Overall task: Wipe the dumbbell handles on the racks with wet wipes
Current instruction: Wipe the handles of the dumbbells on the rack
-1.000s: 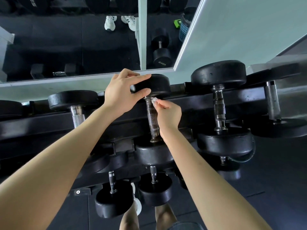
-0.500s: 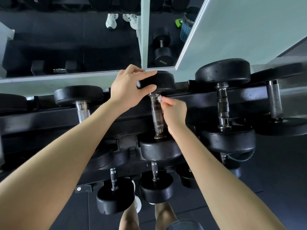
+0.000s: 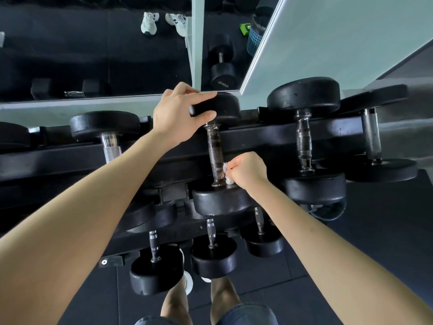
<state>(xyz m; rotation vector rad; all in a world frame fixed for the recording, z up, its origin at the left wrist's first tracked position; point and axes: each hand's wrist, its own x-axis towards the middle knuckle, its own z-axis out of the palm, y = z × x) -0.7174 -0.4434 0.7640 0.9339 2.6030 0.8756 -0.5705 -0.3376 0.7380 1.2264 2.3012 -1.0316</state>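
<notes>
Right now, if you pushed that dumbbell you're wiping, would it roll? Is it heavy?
Probably heavy: the dumbbell has thick, solid-looking heads and a metal handle. Its heads are round, so it could roll, but the rack holds it and the left hand grips one head. The knurled handle likely isn't slippery.

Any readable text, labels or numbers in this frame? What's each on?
"AOKE", mirror-reversed and faint, so uncertain: on the head of the reflected dumbbell.
Nothing else legible: the racked dumbbell heads, wiped handle and wet wipe show no readable print.
</notes>
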